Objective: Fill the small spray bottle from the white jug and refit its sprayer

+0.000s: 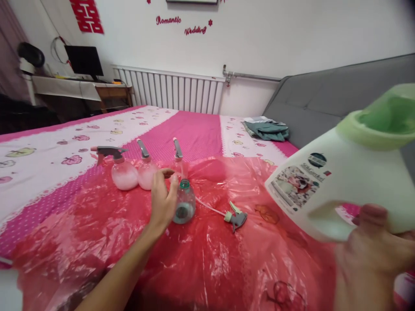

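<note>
R hand [378, 246] clenched on the jug [359, 172] by its handle. Jug's held up off the bed [197, 134], tilted, green-collared mouth up to the R, base to lower L; part of its R side runs past the view's edge. Well apart from the clear btl [184, 209], w/ the sprayer [236, 218] in the gap b/w.

Clear btl upright on the red sheet [207, 268], green neck uncapped, some liquid low down. L hand [162, 199] right at its L side, thumb by the neck, fingers curved; can't tell if that grip is actually on the btl or just alongside.

Sprayer lies on its side on the sheet, R of the btl, its tube [209, 207] pointing back twd it. Room to move: sheet stretches from the btl to the near side of view, & R past the sprayer to under the jug.

Tight on the far L: 3 spray btls w/ heads on, L one [125, 176] & mid one [145, 175] side by side, R one [178, 168] just behind clear btl, partly hidden by L hand. All nr the sheet's far edge. Beyond it, bed runs on; folded clothes [267, 128] at far R, by the headboard [317, 95].
</note>
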A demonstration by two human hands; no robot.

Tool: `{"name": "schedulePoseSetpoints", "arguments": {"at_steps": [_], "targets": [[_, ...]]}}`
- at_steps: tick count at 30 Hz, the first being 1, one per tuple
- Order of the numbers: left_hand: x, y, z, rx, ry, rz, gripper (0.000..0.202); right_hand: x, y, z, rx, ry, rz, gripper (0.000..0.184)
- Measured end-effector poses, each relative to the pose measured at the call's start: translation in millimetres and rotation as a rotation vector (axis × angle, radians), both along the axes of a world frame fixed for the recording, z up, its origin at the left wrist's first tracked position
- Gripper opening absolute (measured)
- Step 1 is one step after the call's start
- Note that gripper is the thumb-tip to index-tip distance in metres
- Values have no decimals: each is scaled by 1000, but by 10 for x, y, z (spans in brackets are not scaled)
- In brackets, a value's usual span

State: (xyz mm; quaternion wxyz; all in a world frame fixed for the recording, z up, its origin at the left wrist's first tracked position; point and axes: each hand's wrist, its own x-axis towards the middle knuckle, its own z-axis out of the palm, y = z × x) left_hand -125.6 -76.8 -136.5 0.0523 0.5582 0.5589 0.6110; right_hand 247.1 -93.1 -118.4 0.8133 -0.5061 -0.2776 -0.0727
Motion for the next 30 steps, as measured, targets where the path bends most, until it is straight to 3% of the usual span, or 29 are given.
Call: {"name": "schedulePoseSetpoints", "arguments": {"at_steps": [3,5,10,15,17,19,22,30], "targets": [[83,-180,243,77,150,-23,18,-73,-58,-12,24,34,75,55],[171,-359,467,112,267,-115,23,-157,-90,-20,-24,17,199,57],[420,-729,1045,81,292,-275,40,-344,-145,18,-166,-63,435,65],[615,-643,1597,143,410,-368,35,-491,-153,95,-281,-129,647,57],[654,-517,1761,136,579,-388,28,-536,-155,115,-315,-129,700,55],[673,-395,1858,86,827,-378,30,-559,-158,122,-340,-122,739,55],[704,-272,1897,76,1045,-300,29,-545,-154,107,-364,-131,722,53],[956,-91,1941,102,1053,-232,28,-521,-180,97,-463,-262,543,48]]}}
